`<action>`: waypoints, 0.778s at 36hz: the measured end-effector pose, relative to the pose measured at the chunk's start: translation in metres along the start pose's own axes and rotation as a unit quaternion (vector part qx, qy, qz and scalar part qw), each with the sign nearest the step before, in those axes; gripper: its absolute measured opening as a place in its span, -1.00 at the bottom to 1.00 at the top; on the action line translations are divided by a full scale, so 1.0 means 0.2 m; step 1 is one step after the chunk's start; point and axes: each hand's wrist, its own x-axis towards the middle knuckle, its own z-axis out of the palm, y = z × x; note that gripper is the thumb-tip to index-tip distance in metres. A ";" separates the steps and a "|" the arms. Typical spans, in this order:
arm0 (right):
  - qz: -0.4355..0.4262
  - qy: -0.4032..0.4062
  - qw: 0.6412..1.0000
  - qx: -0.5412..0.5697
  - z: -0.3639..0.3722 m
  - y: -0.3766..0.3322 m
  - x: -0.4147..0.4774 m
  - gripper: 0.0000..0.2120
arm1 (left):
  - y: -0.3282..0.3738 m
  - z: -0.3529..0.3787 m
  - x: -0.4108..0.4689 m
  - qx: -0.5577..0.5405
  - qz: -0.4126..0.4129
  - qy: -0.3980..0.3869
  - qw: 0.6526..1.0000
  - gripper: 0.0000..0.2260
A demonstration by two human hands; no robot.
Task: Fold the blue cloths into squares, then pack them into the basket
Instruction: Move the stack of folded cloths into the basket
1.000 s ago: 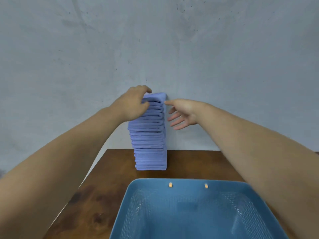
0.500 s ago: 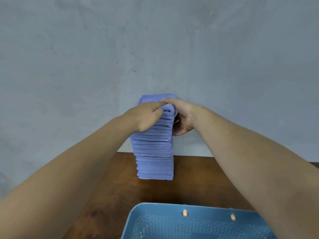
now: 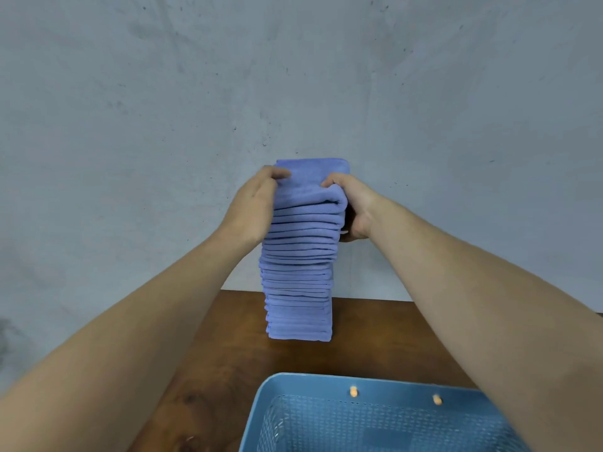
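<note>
Cloth stack on table, basket nearer

We see everything through one wide-angle camera worn on the head, facing forward and tilted a little down toward the grey wall on the far side. The bench fills only the lower part of the view, its far edge against that wall. The stack of blue cloths stands in the centre, close enough that the left hand and right hand grip its top. The basket is nearest, cropped by the bottom edge.
</note>
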 end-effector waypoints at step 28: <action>-0.089 -0.103 0.990 0.043 -0.31 0.05 -1.01 -0.77 | 0.65 -0.04 -0.51 -0.269 -0.236 -0.142 0.923 -0.15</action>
